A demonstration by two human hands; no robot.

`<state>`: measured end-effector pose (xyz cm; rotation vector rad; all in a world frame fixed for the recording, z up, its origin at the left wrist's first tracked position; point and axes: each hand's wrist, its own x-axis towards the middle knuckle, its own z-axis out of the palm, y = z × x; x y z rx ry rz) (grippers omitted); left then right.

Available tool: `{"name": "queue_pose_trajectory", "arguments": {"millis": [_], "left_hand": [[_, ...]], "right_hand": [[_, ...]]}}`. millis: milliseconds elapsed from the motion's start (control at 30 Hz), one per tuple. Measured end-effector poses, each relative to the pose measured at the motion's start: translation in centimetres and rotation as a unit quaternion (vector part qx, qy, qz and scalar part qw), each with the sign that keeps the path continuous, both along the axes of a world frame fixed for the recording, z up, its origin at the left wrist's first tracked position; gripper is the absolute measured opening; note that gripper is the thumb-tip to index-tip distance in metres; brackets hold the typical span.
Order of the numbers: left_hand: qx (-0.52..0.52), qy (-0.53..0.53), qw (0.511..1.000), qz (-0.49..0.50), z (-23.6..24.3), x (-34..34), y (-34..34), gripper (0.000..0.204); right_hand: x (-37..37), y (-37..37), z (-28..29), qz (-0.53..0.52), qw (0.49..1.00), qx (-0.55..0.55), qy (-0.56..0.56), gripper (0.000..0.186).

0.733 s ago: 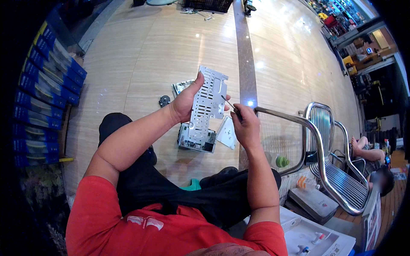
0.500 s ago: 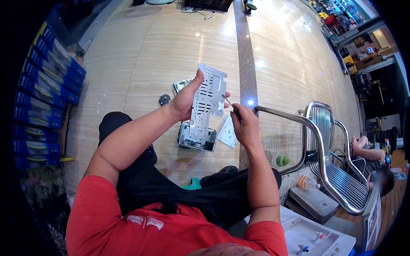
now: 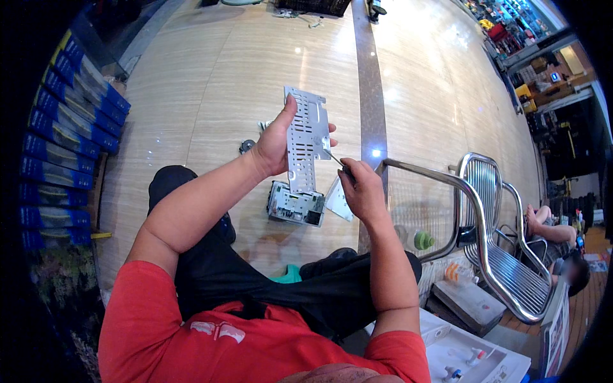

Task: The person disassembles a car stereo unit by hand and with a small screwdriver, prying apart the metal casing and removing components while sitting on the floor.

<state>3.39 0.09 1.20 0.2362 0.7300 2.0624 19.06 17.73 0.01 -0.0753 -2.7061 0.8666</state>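
Observation:
My left hand (image 3: 276,142) grips a thin silvery metal plate (image 3: 304,143) full of slots, its thumb on the face and its fingertips showing past the right edge. In my right hand (image 3: 362,186) is a screwdriver (image 3: 338,162), held by its dark handle. The thin shaft slants up to the left, and its tip meets the plate's lower right part. Below the plate, an opened box-shaped metal device (image 3: 293,203) with boards inside stands on the floor. A flat white panel (image 3: 338,199) lies beside it, partly behind my right hand.
A small black round part (image 3: 247,147) lies left of the plate. To the right stands a shiny metal chair (image 3: 476,210), with a green-capped bottle (image 3: 423,240) by it. Blue boxes (image 3: 73,143) line the left side. Another person's bare leg (image 3: 550,228) shows behind the chair.
The plate and my left hand have moved slightly up and left, uncovering more of the device below. My right hand has shifted a little down and left with the screwdriver.

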Motion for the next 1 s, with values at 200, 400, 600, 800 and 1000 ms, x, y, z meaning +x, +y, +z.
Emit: {"name": "queue_pose_trajectory", "arguments": {"millis": [200,400,600,800,1000], "left_hand": [[-0.026,0.018,0.999,0.018,-0.3,0.2,0.3,0.078],[-0.020,-0.009,0.999,0.027,-0.9,0.1,0.2,0.073],[-0.034,0.011,0.999,0.005,-1.1,0.0,0.2,0.076],[-0.023,0.024,0.999,-0.018,-0.5,0.1,0.2,0.070],[-0.016,0.025,0.993,-0.118,0.0,0.6,0.0,0.072]], "right_hand": [[0.1,0.1,0.1,0.004,1.000,-0.002,-0.002,0.025],[0.0,-0.3,-0.1,-0.009,1.000,-0.021,0.014,0.024],[0.1,-0.6,-0.7,0.018,1.000,-0.006,-0.002,0.027],[-0.1,-0.3,-0.2,-0.018,0.999,-0.019,0.022,0.028],[-0.2,0.1,-0.1,-0.070,0.996,-0.016,0.049,0.026]]}}
